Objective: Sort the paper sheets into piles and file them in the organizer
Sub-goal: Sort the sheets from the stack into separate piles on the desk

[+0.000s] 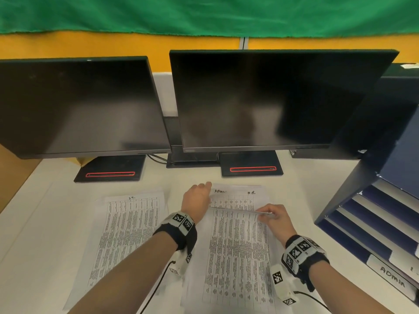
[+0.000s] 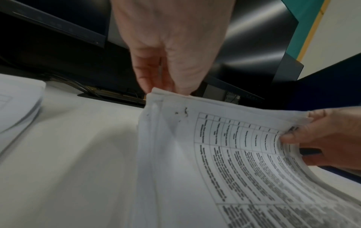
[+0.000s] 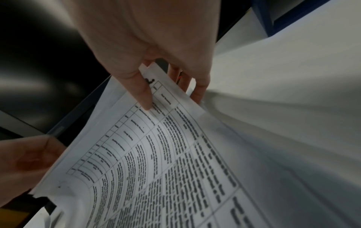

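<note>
Two piles of printed table sheets lie on the white desk: a left pile (image 1: 127, 232) headed "I.T." and a right pile (image 1: 238, 257). Both hands lift the far end of the right pile's top sheets (image 2: 234, 138). My left hand (image 1: 199, 196) pinches their top left corner (image 2: 156, 92) between thumb and fingers. My right hand (image 1: 272, 216) pinches the top right corner (image 3: 156, 86), thumb on top and fingers beneath. Under the raised edge, sheets headed "ADMIN" and "H.R." (image 1: 235, 196) show. A dark blue tiered organizer (image 1: 374, 234) stands at the right, with a tray tab (image 1: 392, 279) labelled "ADMIN".
Two black monitors (image 1: 79, 105) (image 1: 260, 98) on stands (image 1: 251, 165) fill the back of the desk, with cables between them. Bare white desk (image 1: 34, 223) lies left of the piles and between the right pile and the organizer.
</note>
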`<state>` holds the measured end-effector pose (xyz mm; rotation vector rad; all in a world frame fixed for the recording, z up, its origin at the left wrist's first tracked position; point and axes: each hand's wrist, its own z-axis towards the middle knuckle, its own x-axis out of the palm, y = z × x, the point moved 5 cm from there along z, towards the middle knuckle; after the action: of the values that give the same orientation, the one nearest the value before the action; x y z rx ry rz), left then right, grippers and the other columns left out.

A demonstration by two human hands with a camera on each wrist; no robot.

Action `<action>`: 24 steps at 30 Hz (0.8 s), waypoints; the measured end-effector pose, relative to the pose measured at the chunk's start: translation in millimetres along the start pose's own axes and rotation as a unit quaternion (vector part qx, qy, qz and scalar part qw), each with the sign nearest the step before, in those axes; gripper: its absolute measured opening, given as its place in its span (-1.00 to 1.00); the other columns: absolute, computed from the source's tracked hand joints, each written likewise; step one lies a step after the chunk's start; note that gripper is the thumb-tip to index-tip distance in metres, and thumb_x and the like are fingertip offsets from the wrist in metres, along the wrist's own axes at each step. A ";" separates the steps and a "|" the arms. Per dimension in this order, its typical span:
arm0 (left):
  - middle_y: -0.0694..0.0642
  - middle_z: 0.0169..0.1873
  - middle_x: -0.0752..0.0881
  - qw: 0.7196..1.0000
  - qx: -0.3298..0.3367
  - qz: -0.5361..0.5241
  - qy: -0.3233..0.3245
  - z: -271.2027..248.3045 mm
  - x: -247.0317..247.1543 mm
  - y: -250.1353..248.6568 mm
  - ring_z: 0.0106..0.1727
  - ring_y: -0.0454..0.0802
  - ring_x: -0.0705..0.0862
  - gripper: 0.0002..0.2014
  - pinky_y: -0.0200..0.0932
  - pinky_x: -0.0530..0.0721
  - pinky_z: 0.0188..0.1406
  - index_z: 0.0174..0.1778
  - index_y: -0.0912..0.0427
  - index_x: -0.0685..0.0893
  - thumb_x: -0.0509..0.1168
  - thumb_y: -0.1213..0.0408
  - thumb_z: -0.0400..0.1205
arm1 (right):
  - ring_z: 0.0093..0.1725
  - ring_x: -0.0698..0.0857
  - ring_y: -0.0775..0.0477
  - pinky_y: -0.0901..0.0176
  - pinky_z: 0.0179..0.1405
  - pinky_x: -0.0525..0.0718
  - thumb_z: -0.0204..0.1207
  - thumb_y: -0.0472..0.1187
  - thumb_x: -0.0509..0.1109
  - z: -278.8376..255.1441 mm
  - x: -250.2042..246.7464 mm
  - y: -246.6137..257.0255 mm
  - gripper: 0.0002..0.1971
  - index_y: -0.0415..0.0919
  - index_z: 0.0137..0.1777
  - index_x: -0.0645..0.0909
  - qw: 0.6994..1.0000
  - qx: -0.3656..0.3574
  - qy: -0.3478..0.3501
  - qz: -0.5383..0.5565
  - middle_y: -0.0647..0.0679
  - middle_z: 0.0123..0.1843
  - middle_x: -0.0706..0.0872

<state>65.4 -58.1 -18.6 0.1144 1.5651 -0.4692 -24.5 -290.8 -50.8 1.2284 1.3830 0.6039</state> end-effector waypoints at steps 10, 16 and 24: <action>0.04 0.16 0.73 0.938 0.115 -0.276 0.175 -11.0 3.5 -0.4 0.18 -0.05 0.65 -0.90 -0.17 0.62 0.20 -0.09 0.12 0.66 0.25 0.24 0.66 | 0.35 0.41 0.10 0.14 0.43 0.25 0.39 -0.44 0.48 5.7 -6.1 4.2 -0.88 -0.23 -0.17 0.72 0.999 -0.033 0.021 0.010 0.12 0.34 0.46; 0.13 0.09 0.62 0.937 -0.041 -0.312 0.155 6.4 7.6 2.5 0.10 0.10 0.62 -0.72 -0.01 0.61 0.19 0.09 0.13 0.55 0.07 0.03 0.73 | -0.06 0.62 0.14 0.53 -0.09 0.47 0.42 -0.38 0.47 1.2 -4.9 10.9 -0.84 -0.08 -0.26 0.73 0.999 -0.035 0.023 -0.006 0.06 -0.14 0.72; 0.09 0.19 0.46 0.993 0.013 -0.076 0.094 15.0 7.0 -6.0 0.02 0.10 0.63 -0.73 -0.15 0.58 -0.07 0.23 0.12 0.53 0.22 0.16 0.64 | 0.00 0.65 0.16 0.39 -0.08 0.44 0.42 -0.34 0.48 -6.2 -7.1 8.3 -0.87 -0.08 -0.23 0.74 0.998 -0.038 0.034 -0.035 0.09 -0.10 0.77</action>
<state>76.8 -70.5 -23.8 0.0600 1.7613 -0.6121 -28.8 -292.7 -39.2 1.1029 1.4406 0.6490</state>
